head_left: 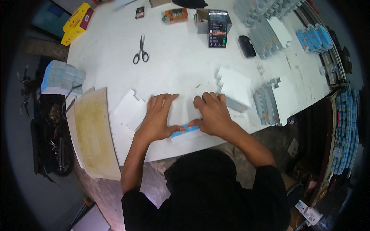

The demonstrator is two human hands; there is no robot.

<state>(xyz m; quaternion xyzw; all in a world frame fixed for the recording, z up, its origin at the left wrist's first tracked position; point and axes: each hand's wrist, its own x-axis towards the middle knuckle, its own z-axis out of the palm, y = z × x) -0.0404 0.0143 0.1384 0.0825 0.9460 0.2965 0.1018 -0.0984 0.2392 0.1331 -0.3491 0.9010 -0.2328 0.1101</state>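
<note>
A small white card box blank [181,111] with a blue printed strip along its near side lies on the table in front of me. My left hand [156,115] grips its left part, the thumb on the blue strip and the fingers bent toward the far side. My right hand [212,115] grips the right part, its thumb pressed on the strip close to the left thumb, its fingers curled. Beside my left hand lie flat white card blanks [130,109] with notched edges. Next to my right hand a stack of similar blanks [236,87] shows white on top.
Scissors [141,51] lie farther off, left of a propped phone [218,29] and a black case [246,46]. More blank stacks [268,102] line the right. A yellowed board [92,133] overhangs the left edge near a blue-white bundle [63,78]. A yellow box [78,24] stands far left.
</note>
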